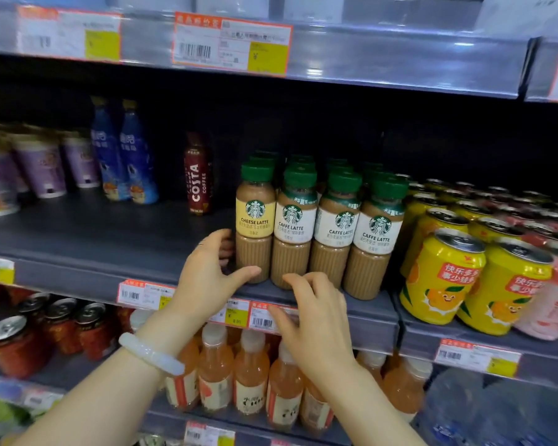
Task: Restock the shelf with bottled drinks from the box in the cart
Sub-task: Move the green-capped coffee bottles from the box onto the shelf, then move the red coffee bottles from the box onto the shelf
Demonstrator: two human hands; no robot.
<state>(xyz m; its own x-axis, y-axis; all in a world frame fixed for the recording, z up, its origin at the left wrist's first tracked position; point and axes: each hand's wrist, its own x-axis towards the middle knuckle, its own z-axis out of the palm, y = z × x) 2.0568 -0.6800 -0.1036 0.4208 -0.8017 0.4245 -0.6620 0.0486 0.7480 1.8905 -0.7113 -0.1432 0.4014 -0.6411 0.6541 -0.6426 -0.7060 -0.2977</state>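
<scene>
Front row of four green-capped coffee bottles on the middle shelf (pixel 87 255), directly ahead of both hands. The cheese latte bottle (pixel 255 226), yellow-labelled, stands upright at the row's left end; three caffe latte bottles (pixel 335 239), white-labelled, stand touching to its right, with more green caps lined up behind them. The left hand (pixel 208 268) cups the base of the cheese latte bottle, fingers curled round its left side and thumb lying across its lower front; a pale bangle (pixel 150 354) circles that wrist. The right hand (pixel 316 313) hovers just below the second bottle, fingers loosely spread, holding nothing, over the price tags (pixel 261 317) on the shelf edge. Left of the left hand: a Costa coffee bottle (pixel 197 178). Right of the right hand: yellow orange-drink cans (pixel 442 278). Beneath both wrists: orange-coloured bottled drinks (pixel 250 371).
</scene>
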